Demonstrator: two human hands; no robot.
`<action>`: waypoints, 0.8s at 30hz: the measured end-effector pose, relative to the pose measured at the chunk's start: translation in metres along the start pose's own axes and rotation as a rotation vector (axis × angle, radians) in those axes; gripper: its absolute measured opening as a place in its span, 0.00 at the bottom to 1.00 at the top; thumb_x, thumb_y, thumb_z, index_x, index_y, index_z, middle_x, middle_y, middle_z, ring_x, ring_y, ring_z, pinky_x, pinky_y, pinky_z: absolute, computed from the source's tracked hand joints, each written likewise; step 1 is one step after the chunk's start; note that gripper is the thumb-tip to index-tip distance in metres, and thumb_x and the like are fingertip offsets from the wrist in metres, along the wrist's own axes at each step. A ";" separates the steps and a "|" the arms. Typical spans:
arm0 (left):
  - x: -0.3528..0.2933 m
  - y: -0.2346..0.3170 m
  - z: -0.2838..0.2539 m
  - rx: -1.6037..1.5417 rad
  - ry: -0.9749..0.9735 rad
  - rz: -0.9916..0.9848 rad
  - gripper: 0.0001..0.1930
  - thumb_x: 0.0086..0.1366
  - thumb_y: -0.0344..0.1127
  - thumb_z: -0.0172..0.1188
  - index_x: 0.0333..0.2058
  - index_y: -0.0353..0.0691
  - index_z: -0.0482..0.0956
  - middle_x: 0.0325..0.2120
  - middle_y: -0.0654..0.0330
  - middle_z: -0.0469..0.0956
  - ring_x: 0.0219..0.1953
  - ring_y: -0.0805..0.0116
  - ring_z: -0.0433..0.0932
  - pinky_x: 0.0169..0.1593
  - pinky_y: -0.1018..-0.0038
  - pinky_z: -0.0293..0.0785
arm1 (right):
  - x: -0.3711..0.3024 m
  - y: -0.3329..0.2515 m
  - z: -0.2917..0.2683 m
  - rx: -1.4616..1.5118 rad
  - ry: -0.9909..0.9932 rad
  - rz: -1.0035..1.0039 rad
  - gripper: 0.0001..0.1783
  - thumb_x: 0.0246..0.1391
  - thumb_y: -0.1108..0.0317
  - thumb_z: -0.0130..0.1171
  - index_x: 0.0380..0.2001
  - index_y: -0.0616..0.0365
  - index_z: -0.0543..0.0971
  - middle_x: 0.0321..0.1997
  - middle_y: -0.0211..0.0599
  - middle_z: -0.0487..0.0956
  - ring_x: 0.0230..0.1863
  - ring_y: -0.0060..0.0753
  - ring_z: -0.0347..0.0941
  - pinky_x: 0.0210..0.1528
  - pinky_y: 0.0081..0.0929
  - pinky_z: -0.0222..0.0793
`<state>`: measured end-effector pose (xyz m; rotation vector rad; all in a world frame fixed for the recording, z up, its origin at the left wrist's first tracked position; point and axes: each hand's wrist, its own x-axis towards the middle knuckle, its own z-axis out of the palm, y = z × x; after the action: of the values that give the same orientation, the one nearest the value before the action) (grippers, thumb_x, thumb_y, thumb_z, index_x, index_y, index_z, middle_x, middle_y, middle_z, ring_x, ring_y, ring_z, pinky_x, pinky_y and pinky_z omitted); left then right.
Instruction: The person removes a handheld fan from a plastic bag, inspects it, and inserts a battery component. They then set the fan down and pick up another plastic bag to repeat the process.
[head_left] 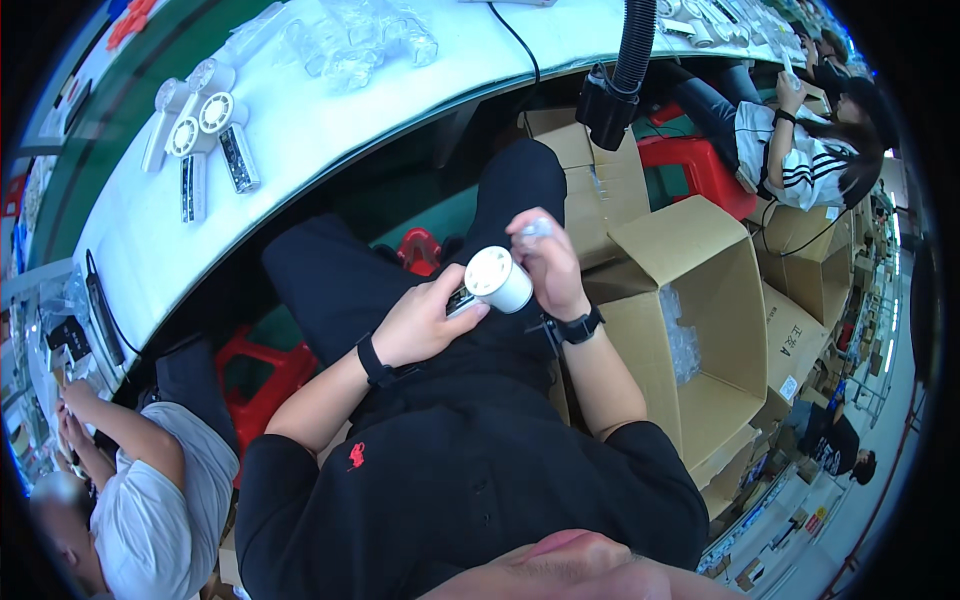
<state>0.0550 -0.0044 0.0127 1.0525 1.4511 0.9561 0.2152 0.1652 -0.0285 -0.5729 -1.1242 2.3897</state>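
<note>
A white handheld fan [503, 281] with a round head is in my left hand [422, 318], whose fingers wrap round its handle. Dark inner parts show along that handle beside my thumb. Just right of the fan head, above my lap, is my right hand [555, 268]. Its fingers are curled on a small whitish, partly clear piece [537, 229], too blurred to name. Several more white handheld fans [217, 112] lie on the white table [300, 165] at the far left, some with their handles open and dark insides showing.
Clear plastic packaging [350, 40] lies on the table. An opened cardboard box [725, 330] with clear plastic inside stands at my right, by other cartons [590, 190]. A black flexible hose [632, 60] hangs ahead. Co-workers sit at left [165, 490] and far right [815, 160], near red stools [700, 170].
</note>
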 end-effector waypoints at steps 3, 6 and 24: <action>0.000 0.004 0.000 0.206 0.043 0.087 0.20 0.66 0.48 0.59 0.43 0.36 0.69 0.27 0.48 0.79 0.32 0.49 0.81 0.35 0.62 0.75 | -0.010 -0.014 0.049 -0.350 0.046 0.102 0.14 0.62 0.65 0.42 0.38 0.60 0.76 0.33 0.32 0.76 0.35 0.21 0.72 0.42 0.20 0.68; -0.002 0.006 -0.003 0.301 -0.057 0.029 0.19 0.65 0.45 0.61 0.42 0.36 0.70 0.28 0.45 0.78 0.32 0.44 0.78 0.35 0.62 0.72 | -0.016 -0.016 0.058 -0.467 -0.003 0.249 0.17 0.65 0.62 0.41 0.39 0.62 0.77 0.34 0.32 0.77 0.36 0.20 0.73 0.42 0.19 0.68; -0.018 0.005 -0.007 0.406 -0.306 -0.053 0.23 0.62 0.53 0.62 0.34 0.34 0.74 0.28 0.46 0.81 0.31 0.45 0.80 0.37 0.60 0.75 | -0.048 0.009 0.051 -0.290 -0.054 0.467 0.18 0.63 0.63 0.41 0.32 0.62 0.78 0.31 0.36 0.80 0.33 0.23 0.76 0.39 0.21 0.70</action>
<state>0.0500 -0.0201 0.0236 1.3804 1.4349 0.4417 0.2259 0.1029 0.0026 -0.9634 -1.5125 2.6518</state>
